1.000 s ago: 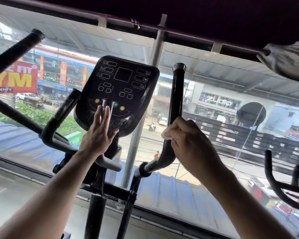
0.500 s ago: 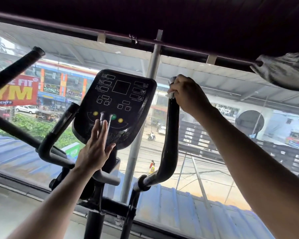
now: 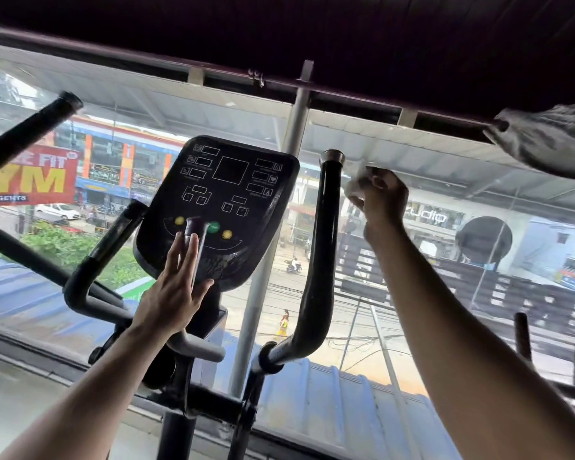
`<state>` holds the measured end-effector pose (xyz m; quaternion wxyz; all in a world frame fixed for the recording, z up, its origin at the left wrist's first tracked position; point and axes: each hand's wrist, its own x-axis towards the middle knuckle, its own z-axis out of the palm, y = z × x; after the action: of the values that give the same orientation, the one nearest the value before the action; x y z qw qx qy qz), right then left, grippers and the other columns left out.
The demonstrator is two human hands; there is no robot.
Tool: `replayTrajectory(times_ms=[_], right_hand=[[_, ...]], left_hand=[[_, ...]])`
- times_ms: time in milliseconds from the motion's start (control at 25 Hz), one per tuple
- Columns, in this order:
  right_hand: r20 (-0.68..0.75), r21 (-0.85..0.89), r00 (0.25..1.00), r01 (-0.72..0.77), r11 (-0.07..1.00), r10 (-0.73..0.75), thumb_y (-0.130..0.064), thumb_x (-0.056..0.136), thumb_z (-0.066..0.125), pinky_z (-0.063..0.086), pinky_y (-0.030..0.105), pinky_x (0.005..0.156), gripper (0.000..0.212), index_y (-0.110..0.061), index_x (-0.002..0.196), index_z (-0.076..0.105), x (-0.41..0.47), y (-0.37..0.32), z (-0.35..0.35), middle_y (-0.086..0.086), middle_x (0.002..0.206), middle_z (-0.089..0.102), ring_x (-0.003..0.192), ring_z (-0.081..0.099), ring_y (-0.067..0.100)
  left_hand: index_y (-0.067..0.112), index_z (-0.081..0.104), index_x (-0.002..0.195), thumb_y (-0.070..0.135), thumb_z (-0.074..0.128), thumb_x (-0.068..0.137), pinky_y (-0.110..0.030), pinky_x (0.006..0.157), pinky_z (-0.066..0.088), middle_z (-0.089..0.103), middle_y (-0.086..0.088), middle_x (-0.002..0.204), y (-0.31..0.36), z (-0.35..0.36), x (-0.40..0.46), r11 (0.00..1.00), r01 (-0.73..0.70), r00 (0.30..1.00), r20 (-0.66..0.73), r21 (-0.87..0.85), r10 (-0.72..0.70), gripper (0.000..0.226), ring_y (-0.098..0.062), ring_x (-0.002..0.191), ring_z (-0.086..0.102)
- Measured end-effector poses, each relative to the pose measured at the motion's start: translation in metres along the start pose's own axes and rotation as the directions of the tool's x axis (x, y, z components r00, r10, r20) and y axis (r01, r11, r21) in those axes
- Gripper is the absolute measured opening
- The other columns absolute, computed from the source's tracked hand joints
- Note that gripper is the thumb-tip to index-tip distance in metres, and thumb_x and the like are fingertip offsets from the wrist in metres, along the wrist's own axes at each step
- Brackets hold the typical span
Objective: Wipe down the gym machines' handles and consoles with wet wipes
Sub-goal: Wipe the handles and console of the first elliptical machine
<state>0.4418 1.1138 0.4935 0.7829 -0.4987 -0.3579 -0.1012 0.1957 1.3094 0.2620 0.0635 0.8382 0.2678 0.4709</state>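
Note:
A black elliptical console (image 3: 226, 200) with yellow and green buttons stands in front of the window. My left hand (image 3: 173, 290) lies flat with straight fingers against its lower edge. The machine's right handle (image 3: 324, 247) rises black and curved to a capped top. Just right of that top, clear of the bar, my right hand (image 3: 380, 197) holds a crumpled white wet wipe (image 3: 357, 182) in curled fingers. The left handle (image 3: 110, 247) curves up beside the console.
A long black bar (image 3: 27, 131) slants across the upper left. A grey cloth (image 3: 551, 144) hangs at the upper right. Parts of another machine's handles (image 3: 525, 340) show at the lower right. A window with a grey post (image 3: 292, 134) is behind.
My right hand slid up the right handle from its middle to its top, then came off it to the right with the wipe. The left hand stayed on the console.

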Motion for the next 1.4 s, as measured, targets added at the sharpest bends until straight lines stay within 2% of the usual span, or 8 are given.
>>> replayTrajectory(times_ms=[120,440,600,720,800,1000,1160,1400], right_hand=[[0.085,0.234,0.937,-0.348,0.908,0.338,-0.003,0.091,0.07,0.053,0.029,0.062,0.014,-0.002,0.105,0.069,-0.004,0.032,0.02,0.018,0.095,0.069,0.081,0.065,0.026],[0.421,0.397,0.886,-0.375,0.837,0.197,-0.033,0.096,0.067,0.052,0.026,0.064,0.023,-0.011,0.103,0.065,-0.048,0.047,0.019,0.003,0.084,0.062,0.069,0.061,0.013],[0.464,0.406,0.857,-0.429,0.807,0.222,-0.024,0.09,0.073,0.055,0.033,0.072,0.049,0.009,0.122,0.055,-0.128,0.051,-0.025,0.022,0.106,0.054,0.084,0.061,0.026],[0.494,0.458,0.837,-0.48,0.748,0.234,-0.019,0.084,0.082,0.05,0.037,0.066,0.046,0.008,0.108,0.053,-0.192,0.052,-0.058,0.023,0.099,0.055,0.076,0.057,0.027],[0.431,0.448,0.873,-0.425,0.787,0.226,-0.006,0.084,0.074,0.048,0.034,0.062,0.019,-0.001,0.089,0.057,-0.218,0.049,-0.069,0.014,0.081,0.056,0.069,0.055,0.023],[0.258,0.106,0.966,-0.06,0.993,0.031,0.02,0.087,0.061,0.05,0.034,0.079,0.028,-0.008,0.082,0.061,-0.234,0.049,-0.088,0.003,0.086,0.069,0.084,0.067,0.018],[0.34,-0.268,0.887,0.409,0.872,-0.312,0.019,0.086,0.065,0.057,0.032,0.074,0.028,-0.009,0.084,0.068,-0.261,0.059,-0.105,-0.007,0.094,0.066,0.092,0.068,0.016],[0.396,-0.39,0.903,0.33,0.86,-0.167,0.008,0.087,0.07,0.058,0.028,0.077,0.028,-0.019,0.09,0.074,-0.29,0.083,-0.117,-0.012,0.097,0.068,0.098,0.068,0.009]], left_hand=[[0.024,-0.001,0.167,0.043,0.063,0.097,-0.045,0.06,0.061,-0.007,-0.004,0.174,-0.004,0.003,0.0,1.0,-0.025,0.999,-0.022,0.006,0.025,0.096,-0.046,0.129,0.059],[0.032,-0.004,0.166,0.05,0.057,0.096,-0.041,0.053,0.059,-0.007,0.004,0.175,-0.009,0.007,0.002,0.999,-0.033,0.999,-0.043,0.018,0.034,0.095,-0.044,0.117,0.068],[0.036,-0.009,0.165,0.058,0.047,0.094,-0.046,0.056,0.061,-0.009,0.004,0.174,-0.011,0.008,0.003,0.999,-0.025,0.999,-0.03,0.033,0.026,0.093,-0.046,0.111,0.069],[0.039,-0.012,0.164,0.058,0.048,0.095,-0.053,0.062,0.062,-0.011,0.004,0.174,-0.011,0.009,0.002,1.0,-0.01,1.0,-0.02,0.015,0.01,0.093,-0.05,0.114,0.066],[0.037,-0.01,0.165,0.054,0.053,0.097,-0.056,0.066,0.061,-0.011,0.003,0.174,-0.009,0.009,0.002,1.0,0.006,1.0,-0.011,0.023,-0.005,0.094,-0.051,0.115,0.066],[0.028,-0.008,0.166,0.045,0.061,0.099,-0.053,0.068,0.06,-0.013,0.0,0.174,0.002,0.002,-0.001,0.997,0.048,0.998,0.041,0.053,-0.05,0.098,-0.049,0.115,0.067],[0.027,-0.012,0.165,0.045,0.06,0.1,-0.05,0.066,0.062,-0.014,-0.003,0.174,0.004,-0.002,-0.002,0.998,0.021,0.998,0.059,0.06,-0.024,0.099,-0.044,0.129,0.059],[0.022,-0.013,0.165,0.043,0.067,0.096,-0.055,0.076,0.064,-0.017,-0.007,0.173,0.004,-0.005,-0.001,0.997,0.001,0.995,0.098,0.071,-0.008,0.108,-0.037,0.156,0.024]])
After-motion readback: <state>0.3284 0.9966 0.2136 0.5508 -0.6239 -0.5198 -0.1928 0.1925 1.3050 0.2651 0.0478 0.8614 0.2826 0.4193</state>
